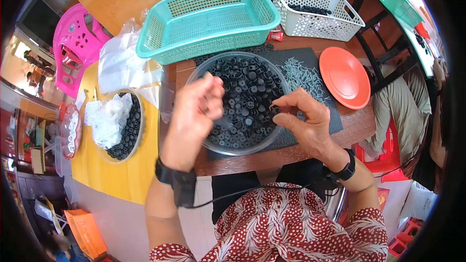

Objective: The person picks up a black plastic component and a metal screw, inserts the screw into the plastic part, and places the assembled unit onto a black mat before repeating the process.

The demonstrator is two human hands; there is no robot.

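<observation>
the left hand (193,103) curls, its hold unclear; the right hand (308,120) pinches a black part (274,109).

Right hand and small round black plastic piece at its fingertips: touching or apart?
Touching: the head view shows the right hand pinching the piece between thumb and forefinger.

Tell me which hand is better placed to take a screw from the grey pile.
Probably the right hand: it is close to the grey screws, while the left hand is at the bowl's left side. The right does pinch a small black part, which may need setting down first.
</observation>
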